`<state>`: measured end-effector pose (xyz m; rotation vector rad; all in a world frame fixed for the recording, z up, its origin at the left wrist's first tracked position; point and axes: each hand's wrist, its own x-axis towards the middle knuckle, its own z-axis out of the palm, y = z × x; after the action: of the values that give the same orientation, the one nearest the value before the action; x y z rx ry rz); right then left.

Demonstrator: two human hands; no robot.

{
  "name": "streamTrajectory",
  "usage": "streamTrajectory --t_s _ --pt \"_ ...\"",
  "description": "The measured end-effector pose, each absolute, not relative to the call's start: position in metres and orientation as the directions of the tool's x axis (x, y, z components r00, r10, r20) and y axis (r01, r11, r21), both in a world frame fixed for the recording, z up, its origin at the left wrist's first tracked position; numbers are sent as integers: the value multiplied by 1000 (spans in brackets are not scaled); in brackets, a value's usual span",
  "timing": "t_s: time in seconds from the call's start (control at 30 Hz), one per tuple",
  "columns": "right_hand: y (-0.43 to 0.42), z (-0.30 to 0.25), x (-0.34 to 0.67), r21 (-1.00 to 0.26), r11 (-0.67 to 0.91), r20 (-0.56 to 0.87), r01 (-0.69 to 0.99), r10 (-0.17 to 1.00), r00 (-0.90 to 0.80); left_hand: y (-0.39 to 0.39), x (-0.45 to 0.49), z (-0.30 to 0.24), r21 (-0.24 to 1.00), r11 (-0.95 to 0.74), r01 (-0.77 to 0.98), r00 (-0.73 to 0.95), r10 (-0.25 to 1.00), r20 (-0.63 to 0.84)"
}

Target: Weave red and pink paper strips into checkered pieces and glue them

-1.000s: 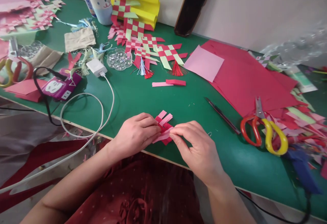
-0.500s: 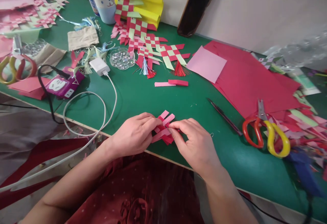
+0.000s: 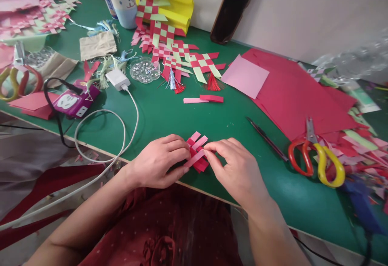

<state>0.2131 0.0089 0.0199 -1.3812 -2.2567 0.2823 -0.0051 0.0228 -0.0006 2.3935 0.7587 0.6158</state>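
Note:
Near the table's front edge lies a small weave of red and pink paper strips point(image 3: 201, 165), its pink ends pointing up and to the right. My left hand point(image 3: 162, 161) grips its left side, with the fingers above and the thumb below, covering that part. My right hand point(image 3: 235, 169) is closed, thumb and forefinger pinching the right end of a pink paper strip point(image 3: 195, 158) that runs slantwise over the red ones. Beyond the hands, a folded pink strip point(image 3: 194, 100) and a folded red strip point(image 3: 212, 98) lie end over end.
To the right are a pen point(image 3: 266, 138), scissors point(image 3: 311, 136), red paper sheets point(image 3: 303, 92) and paper scraps. Finished woven paper fish point(image 3: 204, 62), a dish of small beads or eyes point(image 3: 145, 70) and a white charger cable point(image 3: 136, 108) lie beyond and left.
My right hand has shifted slightly right, drawing back from the weave's middle to the pink strip's end. My left thumb has moved down and now shows beside the strip's lower end.

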Motion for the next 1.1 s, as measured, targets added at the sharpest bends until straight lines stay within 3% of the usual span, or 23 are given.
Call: streamTrajectory --t_s 0.3,0.7,1.1 --pt "4 17 218 -507 386 231 770 922 -311 22 -4 -8 570 -703 425 712 649 270" --pt "9 9 219 -424 388 311 819 911 -271 20 1 -10 514 -696 501 674 687 272" --pt "11 9 217 -468 362 267 806 928 -261 20 -2 -10 534 -697 479 700 670 247"
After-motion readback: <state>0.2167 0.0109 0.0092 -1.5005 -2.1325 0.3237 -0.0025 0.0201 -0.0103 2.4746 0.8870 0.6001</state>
